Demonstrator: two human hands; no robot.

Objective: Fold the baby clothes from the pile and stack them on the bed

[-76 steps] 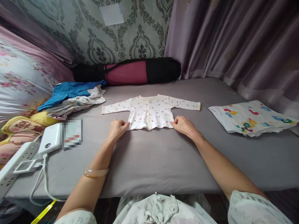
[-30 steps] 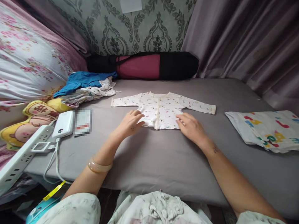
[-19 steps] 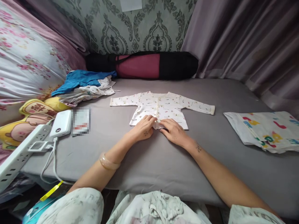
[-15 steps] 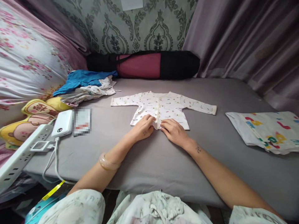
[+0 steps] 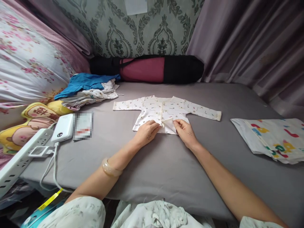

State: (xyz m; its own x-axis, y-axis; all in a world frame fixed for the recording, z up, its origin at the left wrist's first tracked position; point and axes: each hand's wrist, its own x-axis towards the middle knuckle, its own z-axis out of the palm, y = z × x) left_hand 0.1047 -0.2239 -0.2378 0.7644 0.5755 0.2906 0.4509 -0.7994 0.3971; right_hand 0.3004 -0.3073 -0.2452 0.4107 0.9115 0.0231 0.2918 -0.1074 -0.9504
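A small white baby shirt [image 5: 152,110] with a fine print and cream cuffs lies spread on the grey sheet, both sleeves stretched out sideways. My left hand [image 5: 147,132] is closed at its lower hem, left of the centre placket, with the fingertips pinching the cloth. Just right of the placket, my right hand [image 5: 185,132] pinches the corner of a front flap and holds it lifted and folded back to the right. Under that flap, part of the inner layer shows. Each hand covers some of the hem.
Folded cloth with colourful shapes [image 5: 280,139] lies at the right. On the left are a blue garment [image 5: 86,83] on printed clothes, a white power bank [image 5: 62,127], a power strip [image 5: 26,155] and cables. A black and maroon bag [image 5: 142,69] lies along the wall.
My right hand has moved right from the placket, pulling the front flap's corner up and open. My left hand stays at the hem. The view has tilted slightly upward.
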